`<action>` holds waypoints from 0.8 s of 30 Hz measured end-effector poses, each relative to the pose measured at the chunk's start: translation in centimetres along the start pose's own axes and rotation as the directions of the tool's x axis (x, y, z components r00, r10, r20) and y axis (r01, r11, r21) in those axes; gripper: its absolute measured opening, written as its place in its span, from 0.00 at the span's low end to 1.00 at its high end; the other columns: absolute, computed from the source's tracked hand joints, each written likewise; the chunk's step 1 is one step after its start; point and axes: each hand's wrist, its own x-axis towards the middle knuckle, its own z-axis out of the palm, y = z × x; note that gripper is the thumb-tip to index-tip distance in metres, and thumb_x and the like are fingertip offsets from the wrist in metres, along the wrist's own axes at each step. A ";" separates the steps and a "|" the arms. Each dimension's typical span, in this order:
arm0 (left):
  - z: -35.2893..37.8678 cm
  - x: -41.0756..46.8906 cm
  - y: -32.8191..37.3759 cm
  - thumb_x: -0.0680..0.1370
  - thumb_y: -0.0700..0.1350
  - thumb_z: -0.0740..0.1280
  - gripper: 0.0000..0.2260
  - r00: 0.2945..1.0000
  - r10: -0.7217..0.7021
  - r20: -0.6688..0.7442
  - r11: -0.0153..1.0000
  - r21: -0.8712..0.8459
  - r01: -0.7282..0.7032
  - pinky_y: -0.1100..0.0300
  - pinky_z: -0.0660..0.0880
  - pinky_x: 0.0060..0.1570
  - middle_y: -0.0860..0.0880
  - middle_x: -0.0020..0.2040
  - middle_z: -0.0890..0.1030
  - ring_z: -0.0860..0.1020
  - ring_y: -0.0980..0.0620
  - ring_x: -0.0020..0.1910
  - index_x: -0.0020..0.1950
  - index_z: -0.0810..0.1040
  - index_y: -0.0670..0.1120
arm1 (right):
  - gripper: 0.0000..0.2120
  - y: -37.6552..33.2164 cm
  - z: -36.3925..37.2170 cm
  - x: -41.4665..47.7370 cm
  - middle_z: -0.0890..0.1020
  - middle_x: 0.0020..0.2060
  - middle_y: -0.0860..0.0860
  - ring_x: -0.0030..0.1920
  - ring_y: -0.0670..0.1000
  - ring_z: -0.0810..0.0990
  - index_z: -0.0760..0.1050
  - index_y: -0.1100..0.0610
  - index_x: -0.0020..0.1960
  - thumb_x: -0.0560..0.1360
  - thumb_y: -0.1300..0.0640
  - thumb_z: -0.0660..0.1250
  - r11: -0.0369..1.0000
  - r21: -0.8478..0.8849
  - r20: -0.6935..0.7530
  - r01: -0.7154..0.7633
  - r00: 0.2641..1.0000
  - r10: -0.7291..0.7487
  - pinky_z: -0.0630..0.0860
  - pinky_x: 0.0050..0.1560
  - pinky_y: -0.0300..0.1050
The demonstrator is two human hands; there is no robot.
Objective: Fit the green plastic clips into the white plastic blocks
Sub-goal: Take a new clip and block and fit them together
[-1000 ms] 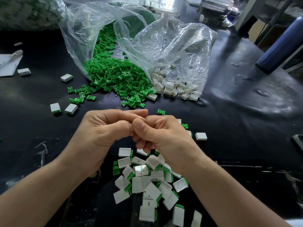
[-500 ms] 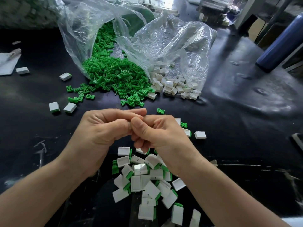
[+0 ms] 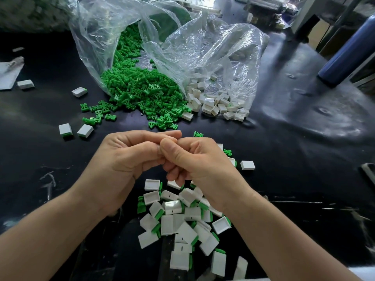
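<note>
My left hand (image 3: pixel 121 159) and my right hand (image 3: pixel 198 161) meet above the black table, fingertips pressed together at one spot. Both have curled fingers pinching a small part that the fingers hide. Loose green clips (image 3: pixel 138 92) spill from a clear bag at the back. Empty white blocks (image 3: pixel 215 102) lie in a second clear bag to its right. Below my hands lies a heap of white blocks with green clips in them (image 3: pixel 182 220). One single clip (image 3: pixel 198 134) lies just beyond my right hand.
Stray blocks sit at the left (image 3: pixel 65 130), far left (image 3: pixel 25 84) and right (image 3: pixel 247 165). A blue cylinder (image 3: pixel 345 57) leans at the far right. The crinkled bag plastic (image 3: pixel 213 47) stands up behind the piles. White paper (image 3: pixel 8 76) lies at the left edge.
Both hands stay pressed together in nearly the same place. The right thumb has shifted slightly against the left fingertips.
</note>
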 end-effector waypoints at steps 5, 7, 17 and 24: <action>0.0 0.2 0.1 0.59 0.40 0.70 0.09 0.999 -0.008 -0.038 1.000 0.017 0.009 0.60 0.80 0.39 0.43 0.42 0.85 0.83 0.48 0.39 0.37 0.85 0.45 | 0.22 -0.3 -0.5 0.4 0.76 0.23 0.48 0.24 0.43 0.73 0.75 0.55 0.28 0.68 0.38 0.61 0.980 -0.198 -0.023 -0.015 1.000 0.010 0.66 0.25 0.31; 0.1 0.3 0.2 0.63 0.39 0.68 0.08 0.997 -0.010 -0.076 0.998 0.054 0.014 0.61 0.80 0.38 0.44 0.39 0.85 0.82 0.49 0.39 0.36 0.85 0.46 | 0.27 -0.3 -1.4 0.6 0.77 0.24 0.51 0.25 0.44 0.73 0.77 0.58 0.31 0.64 0.33 0.59 0.939 -0.343 -0.127 -0.001 0.991 -0.045 0.69 0.25 0.39; 1.1 -0.6 0.6 0.55 0.48 0.79 0.15 0.996 -0.045 0.075 0.942 0.336 0.017 0.69 0.76 0.34 0.49 0.40 0.85 0.83 0.54 0.39 0.41 0.85 0.55 | 0.21 1.8 -4.8 3.6 0.70 0.67 0.50 0.68 0.50 0.64 0.67 0.54 0.69 0.77 0.49 0.61 0.466 -0.878 -0.247 -0.108 0.937 -0.248 0.56 0.67 0.44; 1.1 -0.3 0.6 0.58 0.55 0.70 0.15 1.000 -0.018 0.012 0.951 0.309 0.014 0.68 0.75 0.31 0.47 0.38 0.85 0.83 0.55 0.36 0.42 0.85 0.51 | 0.33 3.0 -4.3 5.1 0.44 0.75 0.44 0.73 0.43 0.37 0.42 0.50 0.76 0.77 0.38 0.47 0.284 -0.959 -0.035 -0.020 0.998 -0.048 0.33 0.70 0.55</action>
